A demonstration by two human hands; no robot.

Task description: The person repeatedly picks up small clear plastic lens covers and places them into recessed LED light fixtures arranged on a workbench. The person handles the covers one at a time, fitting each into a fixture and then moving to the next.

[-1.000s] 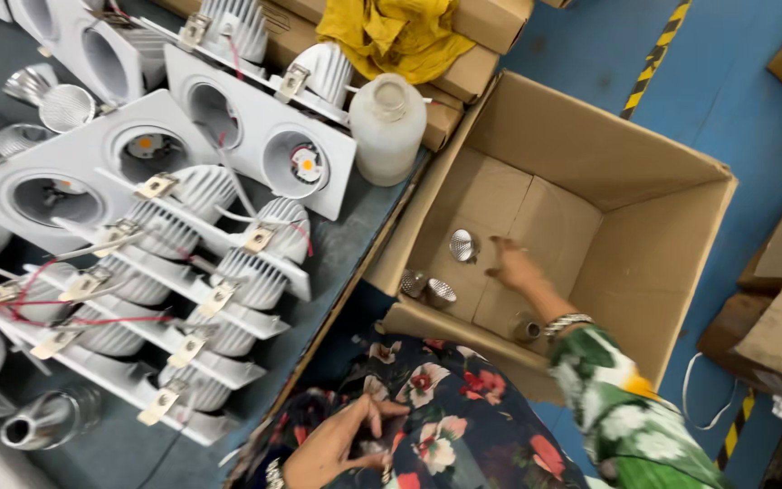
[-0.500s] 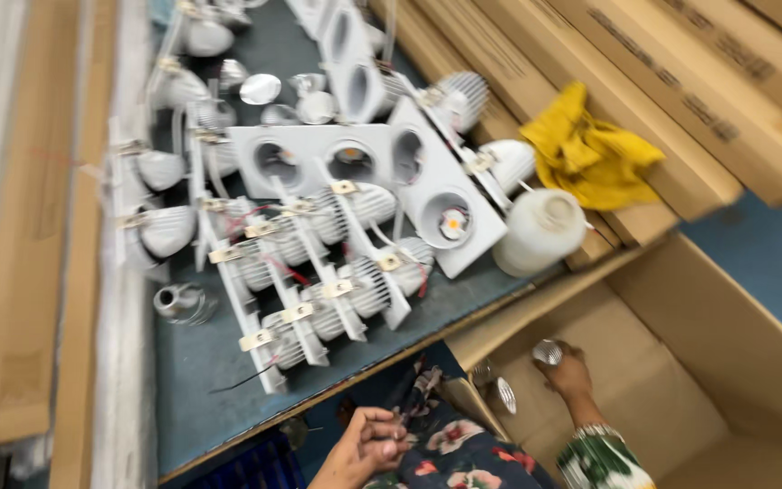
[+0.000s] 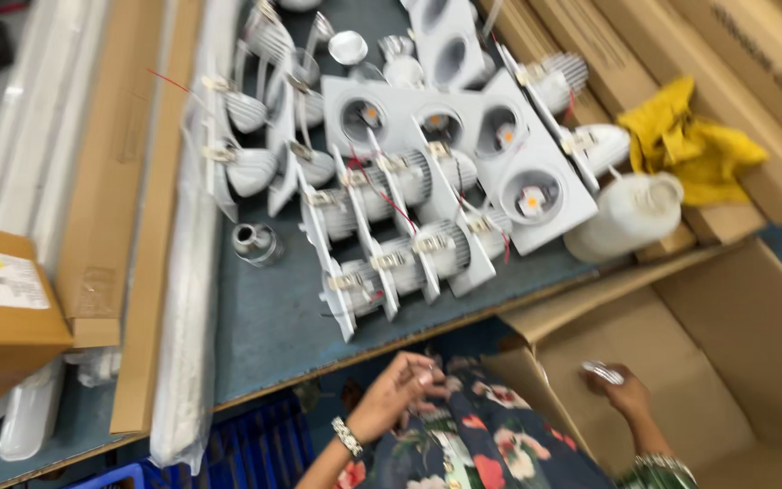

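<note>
My right hand (image 3: 624,394) is inside the open cardboard box (image 3: 753,335) at the lower right, fingers closed on a small shiny metal reflector (image 3: 602,370). My left hand (image 3: 397,391) rests over my floral-clothed lap (image 3: 472,435) just below the table's front edge, fingers curled and pinched together; whether it holds something small is unclear. On the grey-blue table (image 3: 264,317) lies a pile of white square downlight fixtures (image 3: 427,190) with ribbed metal heat sinks and red wires.
A loose silver reflector cup (image 3: 255,243) stands left of the fixtures. A white plastic jar (image 3: 624,217) and a yellow cloth (image 3: 690,145) sit at the right. Long cardboard strips (image 3: 128,208) and a small brown box (image 3: 2,308) lie at the left.
The view has swung left and tilted, so the table fills more of it. My right hand stays in the box and holds a reflector; my left hand has lifted slightly from my lap.
</note>
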